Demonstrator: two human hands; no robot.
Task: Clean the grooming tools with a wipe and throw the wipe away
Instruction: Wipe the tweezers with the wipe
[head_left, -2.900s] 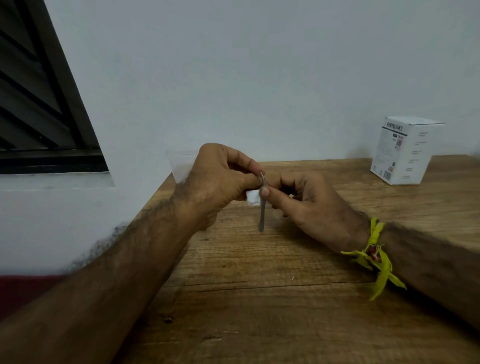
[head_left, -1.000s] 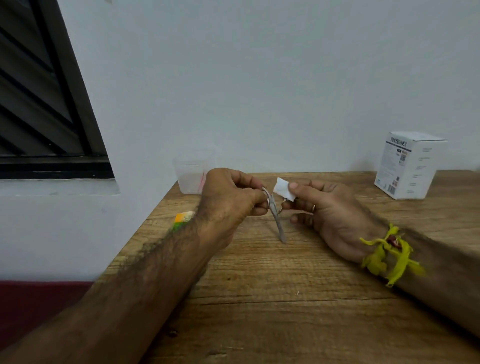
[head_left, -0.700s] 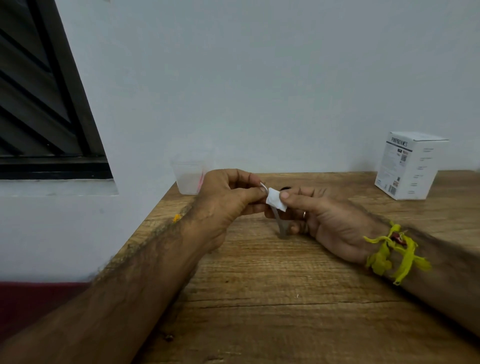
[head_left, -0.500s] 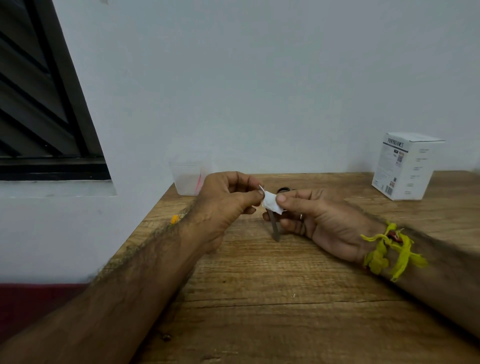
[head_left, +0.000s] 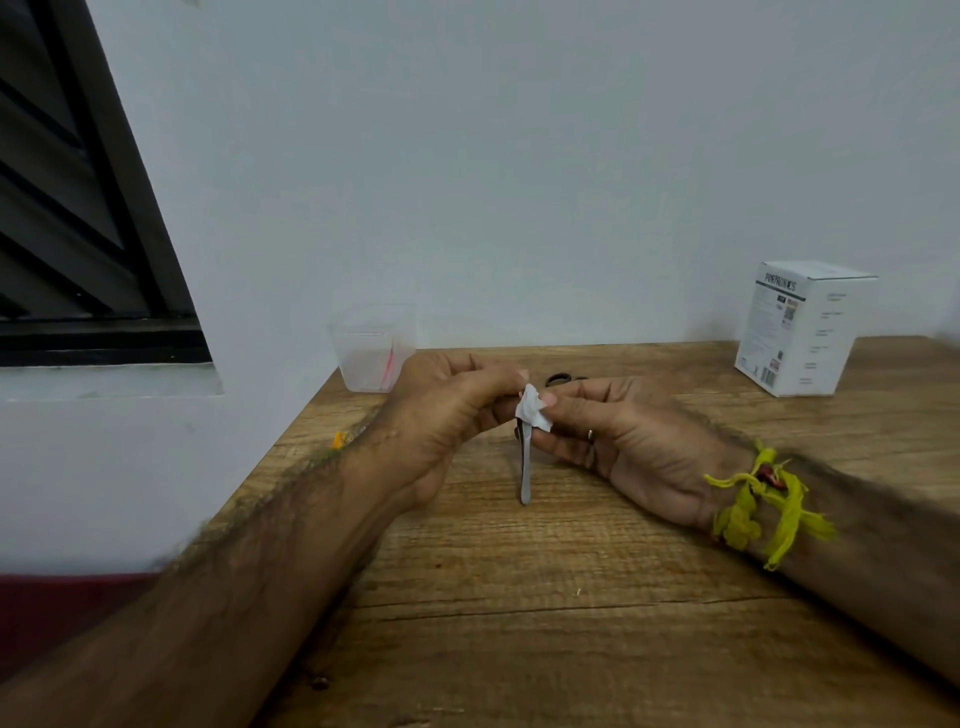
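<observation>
A slim metal grooming tool hangs tip-down over the wooden table, pinched at its top end by my left hand. My right hand presses a small white wipe against the upper part of the tool, thumb on the wipe. The tool's top is hidden by the wipe and fingers. Black scissor handles lie on the table just behind my hands, mostly hidden.
A clear plastic cup with a pink item inside stands at the table's back left corner by the wall. A white printed box stands at the back right. A dark louvred window is at the left.
One second ago the wipe was held apart from the tool; my right hand has brought it onto the tool's upper end. The tool now hangs more upright.
</observation>
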